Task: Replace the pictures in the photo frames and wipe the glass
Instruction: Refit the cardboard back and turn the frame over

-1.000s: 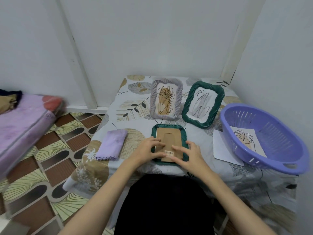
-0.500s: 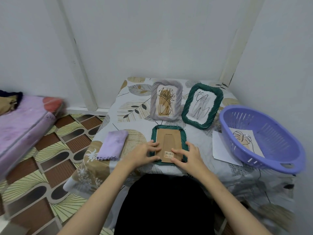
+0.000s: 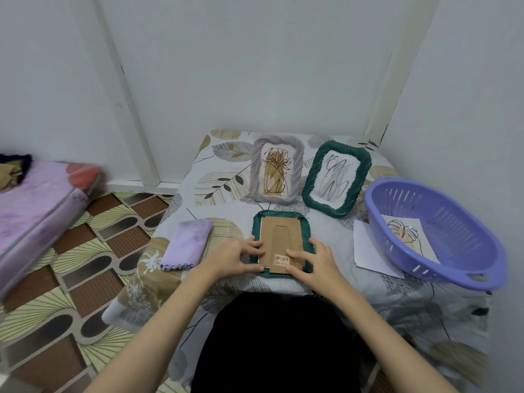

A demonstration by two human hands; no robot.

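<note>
A green photo frame [image 3: 280, 215] lies face down near the table's front edge, its brown cardboard back [image 3: 280, 239] up. My left hand [image 3: 235, 256] holds the frame's lower left side, fingers curled onto the backing. My right hand [image 3: 312, 260] rests on the lower right corner, fingertips pressing the cardboard by the barcode sticker. Behind it stand a grey frame [image 3: 276, 173] and a second green frame [image 3: 336, 178], each with a line drawing. A folded lilac cloth [image 3: 187, 243] lies to the left.
A purple plastic basket [image 3: 459, 251] at the right holds a loose picture [image 3: 408, 236]; a white sheet [image 3: 368, 251] lies partly under it. The table [image 3: 221, 177] has a leaf-print cover and sits in a wall corner. A pink mattress [image 3: 37, 199] lies on the floor at left.
Both hands have shifted slightly outward and down along the face-down frame's lower edge. The view has tilted a little; the frame stays in place.
</note>
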